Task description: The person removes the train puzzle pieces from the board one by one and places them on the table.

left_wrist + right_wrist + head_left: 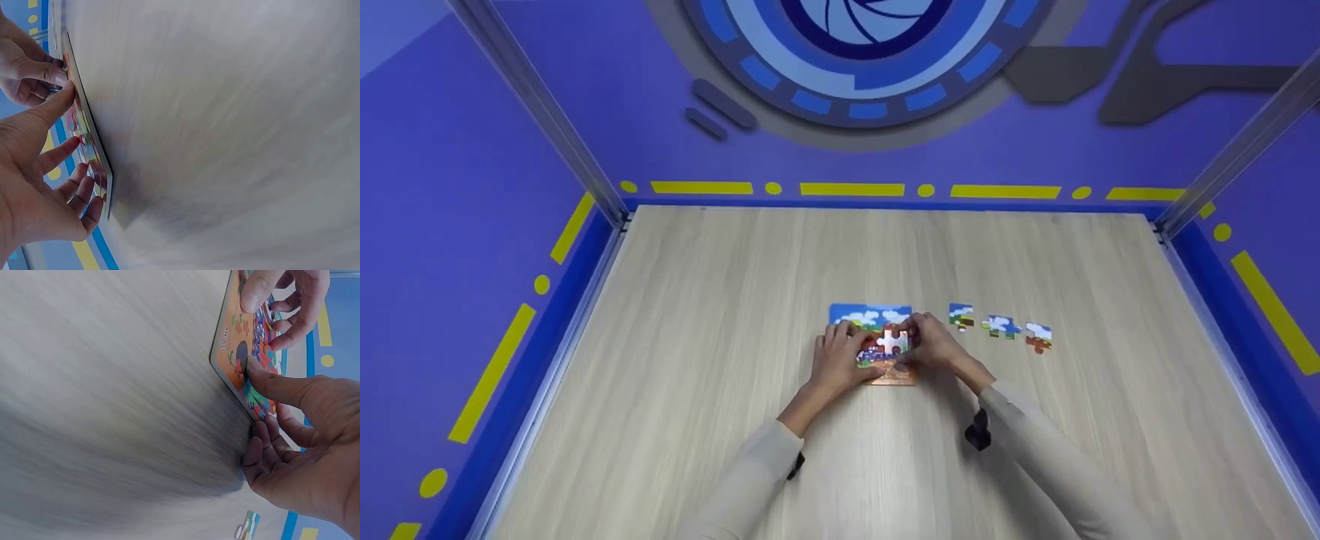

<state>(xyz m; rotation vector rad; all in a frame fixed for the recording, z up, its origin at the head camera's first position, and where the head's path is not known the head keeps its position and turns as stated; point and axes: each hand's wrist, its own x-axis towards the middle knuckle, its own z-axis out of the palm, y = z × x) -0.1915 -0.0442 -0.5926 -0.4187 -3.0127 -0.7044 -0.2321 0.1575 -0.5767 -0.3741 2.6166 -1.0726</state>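
Observation:
A jigsaw puzzle [866, 311] in a tray lies on the table, its picture showing blue sky, clouds and an orange foreground. A pale, jigsaw-shaped patch [891, 341] shows in it between my hands. My left hand [836, 352] rests on the puzzle's left side, fingers spread, with the thumb [61, 104] pressing near the lower edge. At the right edge is my right hand [936, 343]. Its thumb [267, 379] lies on the picture, while the other fingers curl at the edge, gripping the puzzle there. Parts of the picture are hidden under both hands.
Three loose jigsaw pieces lie in a row right of the puzzle: a near one [961, 315], a middle one [1000, 325] and a far one [1039, 335]. The wooden table [697, 337] is bordered by blue-purple panels [825, 165] at the back and sides.

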